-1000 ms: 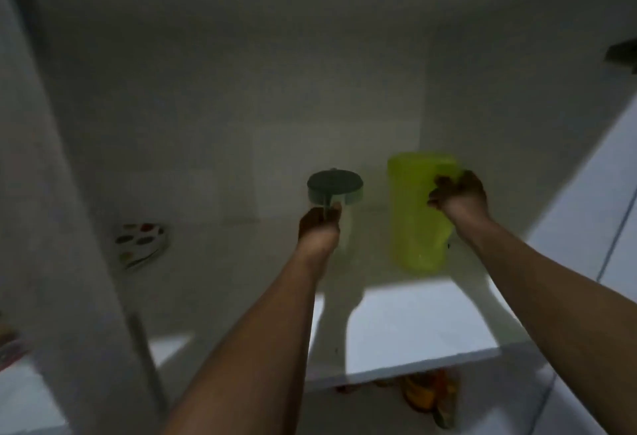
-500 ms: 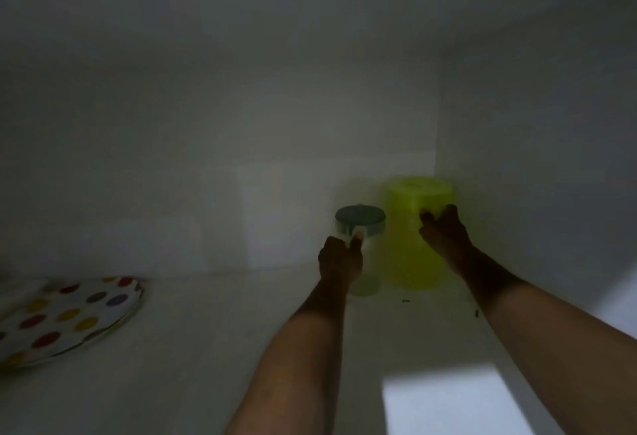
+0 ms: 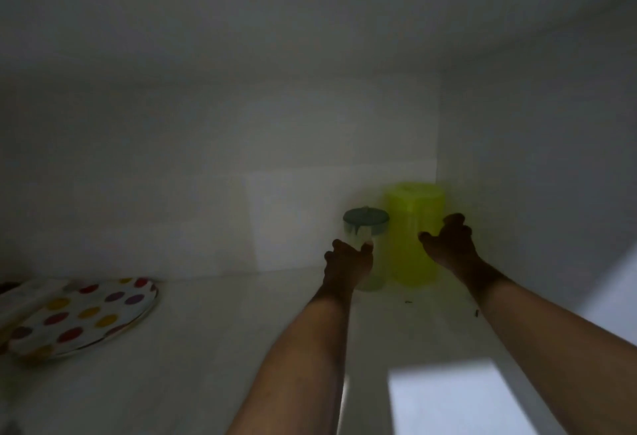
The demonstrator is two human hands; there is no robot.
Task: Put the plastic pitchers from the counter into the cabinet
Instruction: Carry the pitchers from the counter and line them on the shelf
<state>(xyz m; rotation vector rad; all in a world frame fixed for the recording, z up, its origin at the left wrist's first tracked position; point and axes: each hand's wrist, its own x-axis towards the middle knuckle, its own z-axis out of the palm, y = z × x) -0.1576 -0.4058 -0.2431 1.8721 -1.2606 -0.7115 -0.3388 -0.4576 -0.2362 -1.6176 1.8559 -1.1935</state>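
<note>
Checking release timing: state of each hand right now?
Left hand: curled around the grey-lidded pitcher, apparently gripping it.
Right hand: open, fingers spread, beside the yellow-green pitcher, holding nothing.

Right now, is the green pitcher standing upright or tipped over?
Upright: the green pitcher stands on the shelf, lid on top.

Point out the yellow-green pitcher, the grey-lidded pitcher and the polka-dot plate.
yellow-green pitcher (image 3: pixel 412 228), head view, upper body wall
grey-lidded pitcher (image 3: pixel 366 217), head view, on its lid
polka-dot plate (image 3: pixel 86 314), head view, dotted face
</note>
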